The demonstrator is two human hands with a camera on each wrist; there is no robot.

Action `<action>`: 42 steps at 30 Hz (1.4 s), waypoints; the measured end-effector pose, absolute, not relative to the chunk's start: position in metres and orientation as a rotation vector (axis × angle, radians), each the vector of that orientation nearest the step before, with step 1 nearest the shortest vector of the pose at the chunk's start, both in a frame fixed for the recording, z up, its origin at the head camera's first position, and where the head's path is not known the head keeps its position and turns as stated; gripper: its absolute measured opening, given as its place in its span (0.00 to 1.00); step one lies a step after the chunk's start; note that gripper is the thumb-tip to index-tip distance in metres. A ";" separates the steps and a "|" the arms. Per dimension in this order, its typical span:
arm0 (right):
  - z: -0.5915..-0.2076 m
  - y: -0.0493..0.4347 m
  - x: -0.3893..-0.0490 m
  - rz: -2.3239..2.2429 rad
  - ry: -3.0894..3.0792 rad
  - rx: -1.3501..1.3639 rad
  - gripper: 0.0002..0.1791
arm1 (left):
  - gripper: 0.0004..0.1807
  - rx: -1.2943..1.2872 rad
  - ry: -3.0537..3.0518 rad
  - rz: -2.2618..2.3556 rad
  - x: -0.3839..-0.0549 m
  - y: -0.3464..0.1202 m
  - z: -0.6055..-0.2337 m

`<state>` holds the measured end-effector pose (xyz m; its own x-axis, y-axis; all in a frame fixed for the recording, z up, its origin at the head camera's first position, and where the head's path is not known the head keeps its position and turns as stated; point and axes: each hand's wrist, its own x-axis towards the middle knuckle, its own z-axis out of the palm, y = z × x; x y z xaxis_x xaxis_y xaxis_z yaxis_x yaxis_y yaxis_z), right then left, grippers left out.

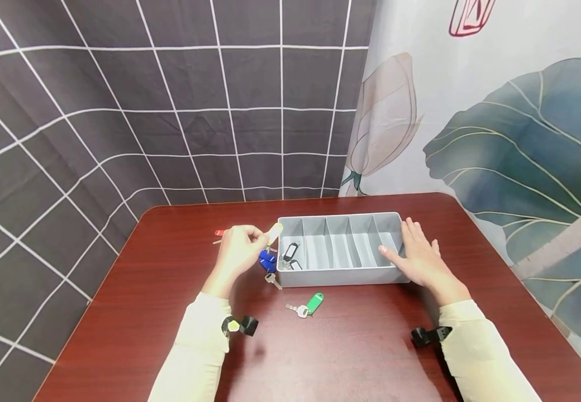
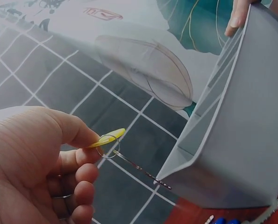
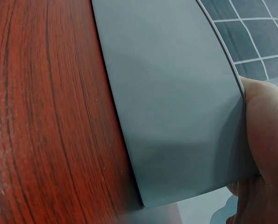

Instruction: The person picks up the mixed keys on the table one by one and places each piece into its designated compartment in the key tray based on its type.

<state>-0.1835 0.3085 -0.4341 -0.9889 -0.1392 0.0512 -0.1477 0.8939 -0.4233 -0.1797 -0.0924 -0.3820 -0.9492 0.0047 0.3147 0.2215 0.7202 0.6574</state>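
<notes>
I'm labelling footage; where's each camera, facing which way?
Head: head-worn, facing forward and down at the tray; left hand, right hand, sleeves show.
Left wrist: on that wrist, facing the yellow tag; both hands show, right partly.
Right wrist: on that wrist, facing the tray's wall; right hand partly shows.
The first two share the tag.

"The divided tray (image 1: 343,278) — plastic, by its look?"
"Yes, smooth and matt outside. The table (image 1: 361,346) has a wood-grain surface with a glossy sheen."
"And the yellow tag (image 2: 111,136)?"
"Smooth plastic, while its key (image 2: 141,168) looks like shiny metal."
"The checked curtain (image 1: 250,78)?"
"Matt cloth, softly creased — the sleeves (image 1: 190,346) look like cloth too."
</notes>
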 end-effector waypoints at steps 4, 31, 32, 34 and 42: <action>-0.434 0.309 -0.184 0.690 -3.035 0.233 0.57 | 0.10 -0.210 -2.626 -1.022 -0.185 -0.086 -0.376; -0.436 0.311 -0.183 0.711 -3.035 0.231 0.57 | 0.10 -0.311 -2.741 -1.114 -0.221 -0.030 -0.364; -0.436 0.311 -0.183 0.709 -3.033 0.232 0.57 | 0.10 -0.313 -2.748 -1.124 -0.222 -0.026 -0.363; -0.436 0.311 -0.183 0.708 -3.029 0.233 0.57 | 0.10 -0.332 -2.755 -1.141 -0.224 -0.020 -0.361; -0.435 0.309 -0.184 0.704 -3.030 0.243 0.57 | 0.11 -0.352 -2.785 -1.202 -0.231 -0.007 -0.368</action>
